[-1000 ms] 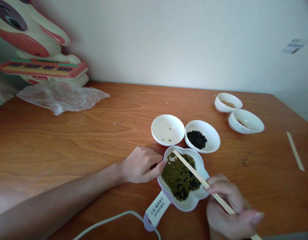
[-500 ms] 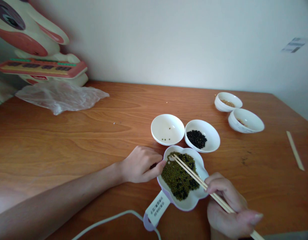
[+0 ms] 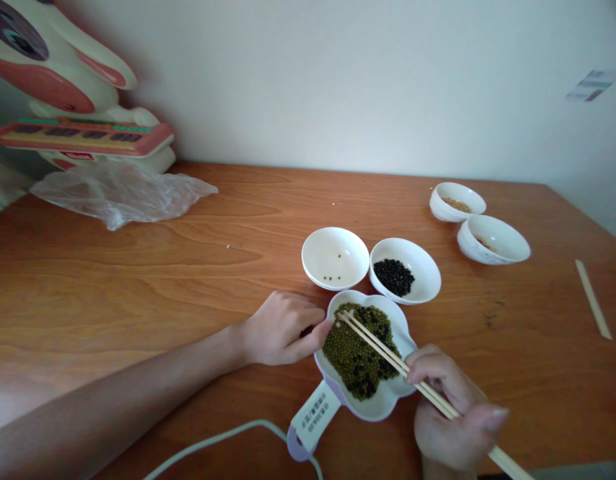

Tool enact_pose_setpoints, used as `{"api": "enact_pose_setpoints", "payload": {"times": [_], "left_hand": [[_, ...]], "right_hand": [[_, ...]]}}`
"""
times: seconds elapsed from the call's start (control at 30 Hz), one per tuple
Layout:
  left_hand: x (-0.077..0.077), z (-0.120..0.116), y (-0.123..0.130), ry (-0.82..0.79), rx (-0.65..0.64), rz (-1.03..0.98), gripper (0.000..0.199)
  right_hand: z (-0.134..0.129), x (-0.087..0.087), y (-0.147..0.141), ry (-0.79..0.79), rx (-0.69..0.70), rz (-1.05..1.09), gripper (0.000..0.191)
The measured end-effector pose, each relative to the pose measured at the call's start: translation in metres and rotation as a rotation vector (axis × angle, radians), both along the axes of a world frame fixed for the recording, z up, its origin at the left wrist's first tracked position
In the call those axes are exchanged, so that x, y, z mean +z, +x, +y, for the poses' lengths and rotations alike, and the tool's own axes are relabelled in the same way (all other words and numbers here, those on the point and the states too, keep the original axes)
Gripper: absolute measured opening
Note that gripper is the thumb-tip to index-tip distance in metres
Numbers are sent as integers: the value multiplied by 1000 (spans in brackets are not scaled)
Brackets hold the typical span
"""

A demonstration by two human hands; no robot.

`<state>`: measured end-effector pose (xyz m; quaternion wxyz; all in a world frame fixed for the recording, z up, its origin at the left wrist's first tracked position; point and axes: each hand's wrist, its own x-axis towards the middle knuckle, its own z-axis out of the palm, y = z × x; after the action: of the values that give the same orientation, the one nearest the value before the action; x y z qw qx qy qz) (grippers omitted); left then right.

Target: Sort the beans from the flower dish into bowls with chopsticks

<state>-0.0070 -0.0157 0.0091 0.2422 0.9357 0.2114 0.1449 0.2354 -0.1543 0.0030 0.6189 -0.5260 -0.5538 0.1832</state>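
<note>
My right hand (image 3: 448,407) grips a pair of wooden chopsticks (image 3: 383,347); their tips are slightly apart among green beans (image 3: 343,350) at the dish's upper left. The beans, mixed with black ones, lie in a white flower-shaped dish (image 3: 395,397) with a labelled handle (image 3: 315,417). My left hand (image 3: 285,330) is closed, thumb and curled fingers at the dish's left rim. Just behind the dish stand a white bowl (image 3: 333,243) with several green beans and another white bowl (image 3: 423,267) holding black beans (image 3: 394,277).
At the back right are a bowl with tan grains (image 3: 457,197) and a bowl with a little reddish content (image 3: 503,243). A flat wooden strip (image 3: 593,300) lies far right. A plastic bag (image 3: 128,197) and toy keyboard (image 3: 88,137) occupy the back left. A white cable (image 3: 213,440) runs in front.
The chopstick tips have shifted slightly left and down over the beans, with my right hand moving a little left. My left hand stays at the rim.
</note>
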Motion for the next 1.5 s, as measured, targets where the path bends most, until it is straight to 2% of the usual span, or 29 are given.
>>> {"api": "enact_pose_setpoints", "payload": {"times": [0.13,0.3,0.5,0.6,0.7,0.83,0.9,0.97,1.03,1.27,1.43,1.5], "left_hand": [[-1,0,0,-4,-3,1,38],[-1,0,0,-4,-2,10,38],[0,0,0,-15,-1,5,38],[0,0,0,-13,0,7,39],[0,0,0,-7,6,11,39],[1,1,1,-2,5,2,39],[1,1,1,-2,3,-6,38],[1,1,1,-2,5,-11,38],[1,0,1,0,7,-13,38],[-2,0,0,15,15,-21,36],[-1,0,1,8,17,-28,36],[0,0,2,10,17,-36,37]], "right_hand": [[-1,-2,1,7,-31,12,80],[-2,-5,2,11,1,12,79],[-3,-2,4,139,-9,-16,78],[-2,5,3,170,-58,-3,79],[3,15,2,300,-128,14,74],[17,28,0,496,-113,-13,71],[23,30,-2,422,-152,2,72],[26,30,-5,236,-171,10,76],[28,27,-7,92,-133,18,79],[25,8,2,159,-41,195,71],[15,-3,10,226,-33,94,74],[9,-4,9,237,-50,20,66]]}}
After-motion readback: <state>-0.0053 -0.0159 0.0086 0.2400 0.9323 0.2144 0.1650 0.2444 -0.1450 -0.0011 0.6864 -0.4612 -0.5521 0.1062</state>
